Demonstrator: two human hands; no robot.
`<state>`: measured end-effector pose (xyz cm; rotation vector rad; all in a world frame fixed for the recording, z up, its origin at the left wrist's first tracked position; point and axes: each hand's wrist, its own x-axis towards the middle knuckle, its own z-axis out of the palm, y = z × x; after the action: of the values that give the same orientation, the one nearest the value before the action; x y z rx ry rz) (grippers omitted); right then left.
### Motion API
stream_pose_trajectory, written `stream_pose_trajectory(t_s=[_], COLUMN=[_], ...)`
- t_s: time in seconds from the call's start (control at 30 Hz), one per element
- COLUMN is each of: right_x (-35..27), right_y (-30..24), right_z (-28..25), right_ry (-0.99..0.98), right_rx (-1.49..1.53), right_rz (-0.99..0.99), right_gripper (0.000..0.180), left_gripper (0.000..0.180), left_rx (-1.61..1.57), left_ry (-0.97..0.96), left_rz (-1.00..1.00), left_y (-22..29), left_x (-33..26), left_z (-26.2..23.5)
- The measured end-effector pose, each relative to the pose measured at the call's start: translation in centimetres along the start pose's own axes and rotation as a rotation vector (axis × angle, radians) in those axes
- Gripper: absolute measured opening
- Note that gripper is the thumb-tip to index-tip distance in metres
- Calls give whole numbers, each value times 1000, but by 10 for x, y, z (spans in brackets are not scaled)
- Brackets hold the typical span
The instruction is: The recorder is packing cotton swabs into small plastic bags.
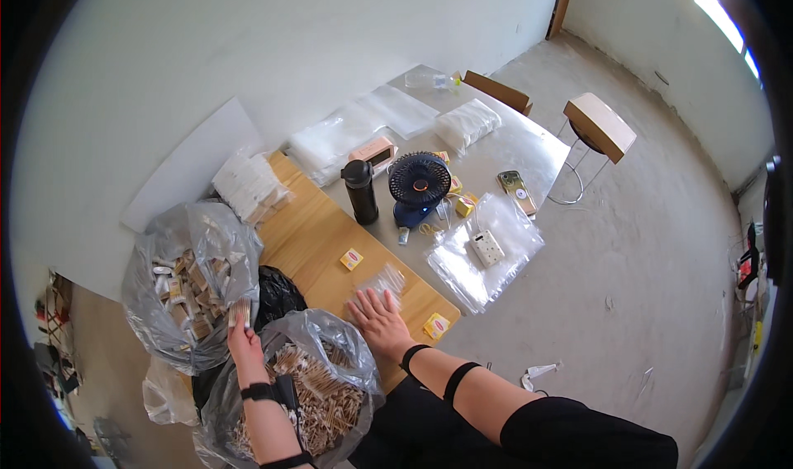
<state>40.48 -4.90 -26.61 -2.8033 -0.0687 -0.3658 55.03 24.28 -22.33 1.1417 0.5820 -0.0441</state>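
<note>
Your left hand pinched a stick bundle at 9 o'clock; right hand, grip released, flattened a clear bag on the surface.

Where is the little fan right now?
In the head view, the dark blue fan stands near the middle of the table, just right of the black bottle and left of the phone, far beyond both hands.

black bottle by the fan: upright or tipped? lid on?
Upright, lid on. The bottle stands on its base on the table beside the fan, with its black cap seated on top.
</note>
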Motion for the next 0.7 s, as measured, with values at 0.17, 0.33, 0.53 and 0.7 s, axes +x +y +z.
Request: stream_pose_trajectory(t_s=[0.17,0.33,0.53,0.7], right_x=[-2,-5,-7,-1], right_y=[0,1,-2,-60], right_z=[0,0,1,-59], right_ry=[-13,18,227,355], right_rx=[8,15,322,566], right_rz=[-2,25,107,1], right_gripper=[54,58,52,27], left_gripper=[19,15,15,18], left_rx=[-10,-6,-10,245], left_ry=[91,161,200,54], left_rz=[185,175,132,273], left_y=[-2,-33,-53,-45], left_x=[-90,-158,-230,-250], left_z=[-40,-85,-92,-80])
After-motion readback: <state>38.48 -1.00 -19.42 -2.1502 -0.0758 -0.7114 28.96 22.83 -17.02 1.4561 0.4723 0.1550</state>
